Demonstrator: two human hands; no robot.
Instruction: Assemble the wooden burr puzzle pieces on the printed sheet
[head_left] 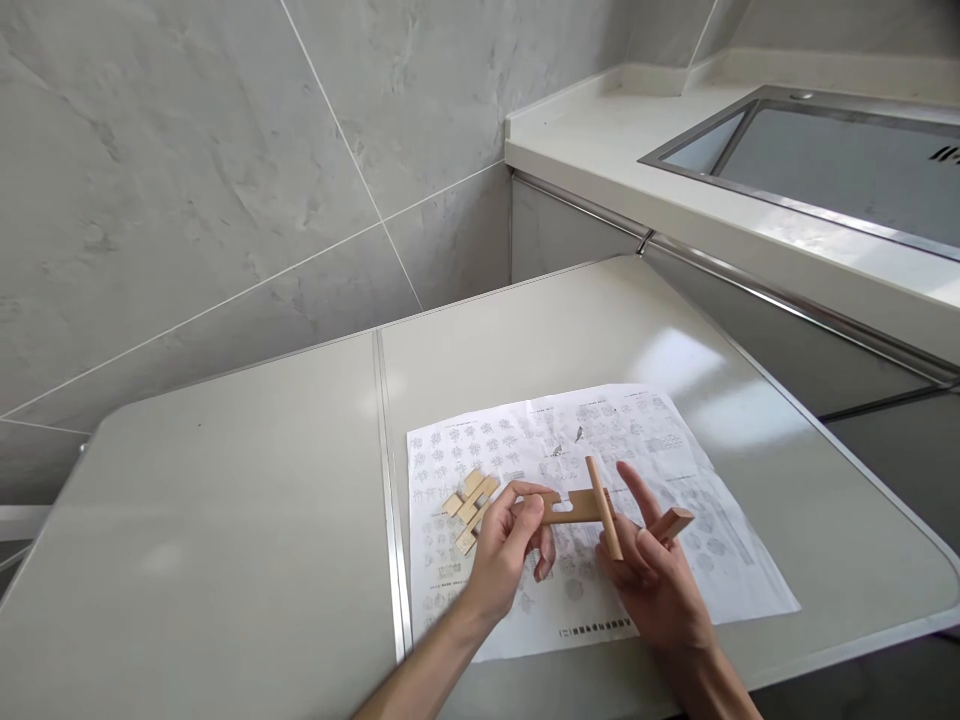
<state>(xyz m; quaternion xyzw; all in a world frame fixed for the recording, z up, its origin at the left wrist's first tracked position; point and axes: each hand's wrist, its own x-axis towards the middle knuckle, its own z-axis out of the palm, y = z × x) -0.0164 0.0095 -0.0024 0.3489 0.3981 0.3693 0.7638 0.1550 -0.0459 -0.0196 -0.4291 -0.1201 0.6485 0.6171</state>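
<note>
My left hand [510, 535] pinches the left end of a flat notched wooden puzzle piece [581, 508], which has a cut-out along its upper edge. Across that piece's right part stands a slim wooden stick [604, 508], tilted with its top leaning left. My right hand [656, 580] is closed around another wooden piece [673, 523], whose squared end juts out to the right past the thumb. Its index finger points up, away from the wood. How the pieces meet inside the right palm is hidden. Both hands hover over a printed paper sheet [716, 570].
Left of my hands, an assembled cluster of light wooden pieces [471, 508] lies on the sheet. Beneath is a pale folding table [225, 520] with a metal seam [394, 540]. Beyond it stand a tiled wall [225, 150] and a counter [585, 140] with a sink [825, 160].
</note>
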